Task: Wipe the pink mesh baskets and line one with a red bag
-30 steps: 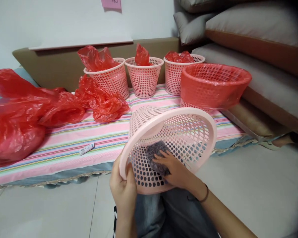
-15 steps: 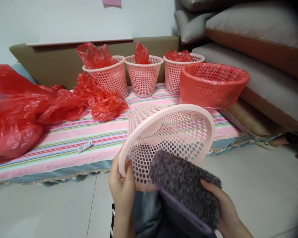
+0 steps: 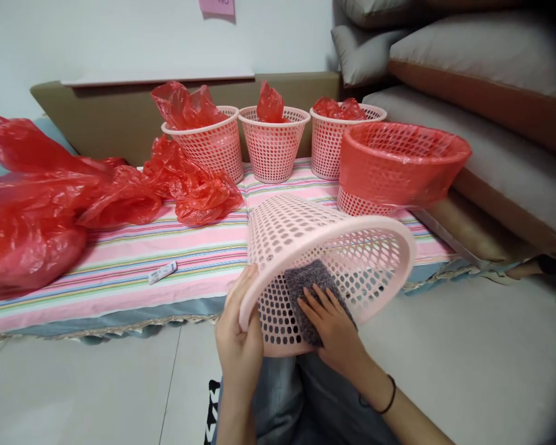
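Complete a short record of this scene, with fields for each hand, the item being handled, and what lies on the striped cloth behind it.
Left hand: the left hand grips the rim of the pink basket.
Right hand: the right hand lies flat inside it, pressing a grey cloth against the wall.
Basket position: tipped on its side, over the person's lap.
Behind: three small baskets holding red bags, one lined basket and loose red bags on the striped cloth.

Cloth returned inside basket

The right hand [image 3: 336, 330] has gone back into the pink basket [image 3: 324, 247], pressing the grey cloth [image 3: 308, 284] against its inner wall; half a second ago both were outside, below the rim.
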The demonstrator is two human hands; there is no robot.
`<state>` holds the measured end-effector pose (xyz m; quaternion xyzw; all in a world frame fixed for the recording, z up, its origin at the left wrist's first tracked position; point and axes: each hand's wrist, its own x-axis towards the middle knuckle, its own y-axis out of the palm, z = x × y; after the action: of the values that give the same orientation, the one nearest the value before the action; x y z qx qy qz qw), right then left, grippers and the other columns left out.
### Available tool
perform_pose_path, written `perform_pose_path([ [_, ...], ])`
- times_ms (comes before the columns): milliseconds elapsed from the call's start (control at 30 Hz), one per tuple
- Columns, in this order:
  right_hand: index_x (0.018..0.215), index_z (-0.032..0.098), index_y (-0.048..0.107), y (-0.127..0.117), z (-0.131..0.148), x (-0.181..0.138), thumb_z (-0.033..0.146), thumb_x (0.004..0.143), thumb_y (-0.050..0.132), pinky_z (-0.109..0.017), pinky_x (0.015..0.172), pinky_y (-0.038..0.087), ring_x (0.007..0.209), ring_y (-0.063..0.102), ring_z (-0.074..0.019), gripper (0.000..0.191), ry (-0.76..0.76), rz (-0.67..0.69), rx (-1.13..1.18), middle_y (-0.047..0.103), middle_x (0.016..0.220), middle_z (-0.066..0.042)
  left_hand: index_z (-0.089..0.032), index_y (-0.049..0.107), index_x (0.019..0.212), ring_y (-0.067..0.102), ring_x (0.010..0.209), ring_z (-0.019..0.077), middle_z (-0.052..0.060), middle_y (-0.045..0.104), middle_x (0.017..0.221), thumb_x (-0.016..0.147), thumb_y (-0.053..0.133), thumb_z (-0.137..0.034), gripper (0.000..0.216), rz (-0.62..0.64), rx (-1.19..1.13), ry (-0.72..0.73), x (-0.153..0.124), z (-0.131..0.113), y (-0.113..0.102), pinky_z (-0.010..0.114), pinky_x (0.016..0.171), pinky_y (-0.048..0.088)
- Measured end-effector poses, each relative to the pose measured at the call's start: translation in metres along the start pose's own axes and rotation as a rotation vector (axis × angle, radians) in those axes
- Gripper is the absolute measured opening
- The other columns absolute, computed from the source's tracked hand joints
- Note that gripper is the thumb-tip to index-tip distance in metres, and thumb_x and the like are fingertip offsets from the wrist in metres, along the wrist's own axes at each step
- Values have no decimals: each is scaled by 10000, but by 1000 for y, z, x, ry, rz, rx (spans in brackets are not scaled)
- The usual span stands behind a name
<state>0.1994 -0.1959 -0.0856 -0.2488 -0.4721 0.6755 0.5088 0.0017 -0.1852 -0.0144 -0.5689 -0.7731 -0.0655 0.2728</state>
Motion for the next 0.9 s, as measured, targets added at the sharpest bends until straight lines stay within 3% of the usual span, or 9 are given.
perform_pose_path([
  [100, 1461, 152, 492, 19, 14, -12, 58, 692, 555, -662, 1205, 185, 1492, 260, -338, 777, 23, -11, 217, 403, 1556, -121, -362, 610, 1323, 557, 1316, 211, -19, 635, 1372, 897, 529, -80, 517, 83, 8, 78, 1, -3, 1, 375, 1136, 431],
  [267, 1401, 353, 556, 13, 47, -27, 336, 920, 596, -608, 1222, 173, 1464, 345, -278, 484, 159, -44, 954, 478, 1517, -28, -355, 641, 1285, 615, 1240, 218, -6, 668, 1317, 909, 547, -115, 456, 13, -17, -19, 4, -1, 1, 371, 1083, 481],
  [400, 1233, 345, 700, 13, 58, -30, 469, 821, 739, -577, 1181, 315, 1331, 530, -319, 432, 397, -172, 1444, 642, 1354, -59, -297, 678, 1228, 630, 1194, 239, 35, 684, 1247, 892, 613, -199, 356, -59, -4, -93, 6, 6, -3, 380, 1051, 494],
  [533, 1068, 264, 766, 3, 48, -27, 484, 702, 835, -599, 1042, 484, 1108, 683, -347, 433, 726, -435, 1708, 757, 1127, -75, -239, 704, 1125, 632, 1148, 253, 64, 680, 1172, 858, 673, -275, 271, -165, 50, -155, 4, 13, -8, 401, 1040, 479],
  [600, 1080, 247, 756, -16, 38, -24, 498, 726, 807, -590, 1039, 491, 1114, 678, -344, 437, 748, -604, 1627, 758, 1127, -68, -232, 684, 1156, 637, 1130, 255, 72, 682, 1156, 852, 689, -312, 314, -186, 50, -203, 1, 17, -10, 412, 1036, 476],
  [667, 1170, 252, 724, -38, 26, -16, 452, 806, 741, -565, 1102, 440, 1211, 625, -326, 416, 596, -689, 1342, 719, 1230, -60, -229, 664, 1189, 637, 1135, 260, 80, 680, 1167, 839, 710, -338, 370, -177, 41, -219, -1, 20, -11, 425, 1045, 473],
  [733, 1303, 260, 652, -54, 12, -5, 322, 853, 682, -553, 1184, 331, 1353, 504, -310, 455, 342, -614, 904, 620, 1387, -50, -230, 649, 1214, 640, 1140, 263, 83, 678, 1182, 825, 729, -346, 414, -141, 22, -219, -2, 19, -11, 423, 1040, 484],
  [800, 1400, 248, 570, -56, -1, 8, 180, 808, 654, -582, 1225, 212, 1458, 344, -324, 602, 163, -450, 453, 507, 1499, -49, -237, 635, 1242, 642, 1152, 263, 83, 677, 1203, 820, 738, -339, 446, -75, -8, -207, -1, 17, -10, 407, 1030, 501],
  [900, 1400, 170, 567, -31, -16, 24, 74, 682, 651, -649, 1207, 183, 1483, 248, -401, 729, 178, -245, 0, 485, 1511, -114, -261, 599, 1307, 602, 1241, 269, 86, 637, 1321, 819, 744, -313, 513, 46, -49, -158, -1, 13, -7, 392, 1054, 496],
])
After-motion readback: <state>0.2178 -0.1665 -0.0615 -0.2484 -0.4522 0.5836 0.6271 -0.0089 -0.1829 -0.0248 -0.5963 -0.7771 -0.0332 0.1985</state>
